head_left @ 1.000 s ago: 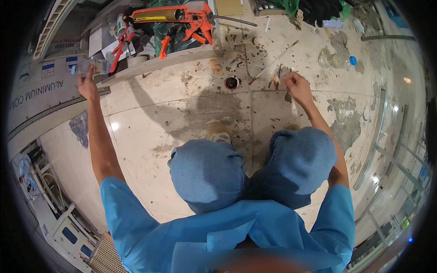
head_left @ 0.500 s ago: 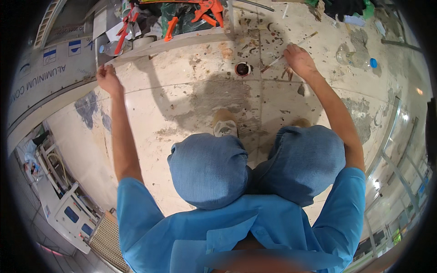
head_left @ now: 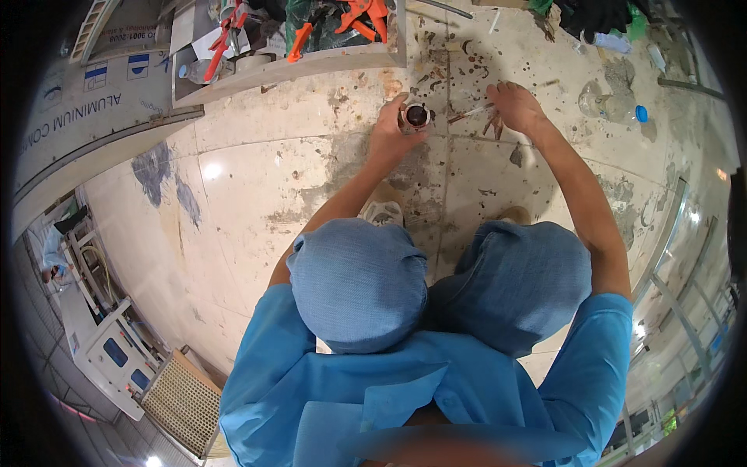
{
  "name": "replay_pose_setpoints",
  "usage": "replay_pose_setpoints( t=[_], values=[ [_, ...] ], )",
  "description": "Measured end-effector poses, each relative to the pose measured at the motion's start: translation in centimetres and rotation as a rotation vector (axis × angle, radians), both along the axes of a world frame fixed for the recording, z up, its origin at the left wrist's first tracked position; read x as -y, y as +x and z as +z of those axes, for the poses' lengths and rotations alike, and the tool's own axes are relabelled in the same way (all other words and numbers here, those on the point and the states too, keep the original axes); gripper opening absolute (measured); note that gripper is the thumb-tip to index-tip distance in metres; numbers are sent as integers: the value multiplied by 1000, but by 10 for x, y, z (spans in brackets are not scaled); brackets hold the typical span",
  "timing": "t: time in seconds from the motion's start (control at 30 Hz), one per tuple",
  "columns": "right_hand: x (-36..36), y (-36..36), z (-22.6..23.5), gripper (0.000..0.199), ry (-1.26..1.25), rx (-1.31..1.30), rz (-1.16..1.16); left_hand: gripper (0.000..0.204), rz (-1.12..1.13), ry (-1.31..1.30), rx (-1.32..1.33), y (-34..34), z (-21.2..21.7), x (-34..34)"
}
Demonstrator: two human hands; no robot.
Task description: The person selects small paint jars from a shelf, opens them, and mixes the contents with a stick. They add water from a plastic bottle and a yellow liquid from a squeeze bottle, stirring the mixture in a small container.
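Note:
A small round cup (head_left: 429,118) with dark contents stands on the stained tile floor ahead of my feet. My left hand (head_left: 389,134) is closed around its left side, thumb and fingers curving about the rim. Just to the right, my right hand (head_left: 515,107) pinches a thin pale stick (head_left: 478,110). Its darker tip points left toward the cup, close to the floor and apart from the cup. Most of the grip on the stick is hidden by the fingers. Dark scraps (head_left: 493,126) lie beneath that hand.
At the far left, a shallow box (head_left: 311,67) holds orange-handled tools (head_left: 299,42) and a clear bottle. Another clear bottle (head_left: 618,107) with a blue cap lies at the right. Dark cloth (head_left: 595,15) is beyond it. Metal framing (head_left: 675,288) edges the right side.
My left hand has swung right from beside the box to the cup and taken hold of it. The right hand has moved slightly right and down, with the stick lying at a flatter angle.

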State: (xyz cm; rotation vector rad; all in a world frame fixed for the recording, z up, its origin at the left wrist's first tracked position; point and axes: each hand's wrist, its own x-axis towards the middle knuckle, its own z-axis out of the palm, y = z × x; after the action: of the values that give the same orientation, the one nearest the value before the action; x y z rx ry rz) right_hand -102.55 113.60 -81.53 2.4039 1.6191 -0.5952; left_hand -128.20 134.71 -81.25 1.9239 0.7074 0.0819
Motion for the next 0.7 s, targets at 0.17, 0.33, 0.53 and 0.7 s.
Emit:
replay_pose_setpoints(
  t=[0.17, 0.33, 0.53, 0.7],
  values=[
    [0, -36, 27, 37, 333, -273, -345, 67, -55, 211, 179, 1, -19, 0],
    [-38, -96, 43, 31, 619, -645, -501, 65, -170, 367, 223, -3, -5, 12],
    [-44, -112, 54, 25, 696, -546, -329, 63, -120, 295, 206, -7, 17, 22],
    [-23, -117, 74, 16, 796, -672, -541, 63, -139, 258, 179, -8, 16, 19]
  ],
)
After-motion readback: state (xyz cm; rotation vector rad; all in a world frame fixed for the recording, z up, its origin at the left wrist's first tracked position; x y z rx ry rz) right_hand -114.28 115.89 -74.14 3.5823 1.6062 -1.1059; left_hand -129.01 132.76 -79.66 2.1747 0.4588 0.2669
